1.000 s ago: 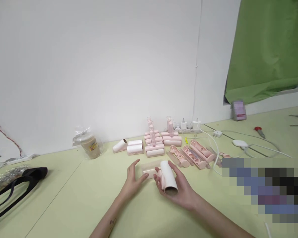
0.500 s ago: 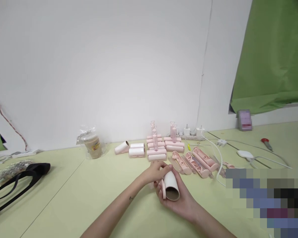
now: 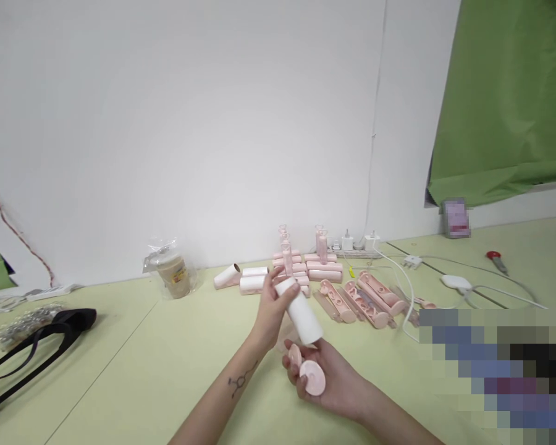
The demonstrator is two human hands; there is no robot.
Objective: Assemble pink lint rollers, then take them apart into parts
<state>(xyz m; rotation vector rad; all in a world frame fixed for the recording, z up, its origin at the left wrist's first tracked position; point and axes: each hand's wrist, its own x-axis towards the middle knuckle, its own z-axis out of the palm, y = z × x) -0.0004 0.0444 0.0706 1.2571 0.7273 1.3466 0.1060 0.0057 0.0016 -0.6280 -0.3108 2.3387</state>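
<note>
The left hand (image 3: pixel 269 309) wraps the roll (image 3: pixel 302 315) by its far end, above the worktop (image 3: pixel 120 364), leaving the near end free; the right hand (image 3: pixel 336 380), half curled, cradles pink caps (image 3: pixel 314 378), perhaps touching the roll. Tubes (image 3: pixel 325 276) stacked along the back edge leave elbow room.

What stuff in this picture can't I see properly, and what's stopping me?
All in the head view:
- Part of the white roll: covered by the left grip.
- Backs of the pink discs: hidden against the right grip.
- Words on the yellow label: too small.
- Black strap: cut off by the left edge.
- Purple thing: blurred into blocks, so its print is unreadable.
</note>
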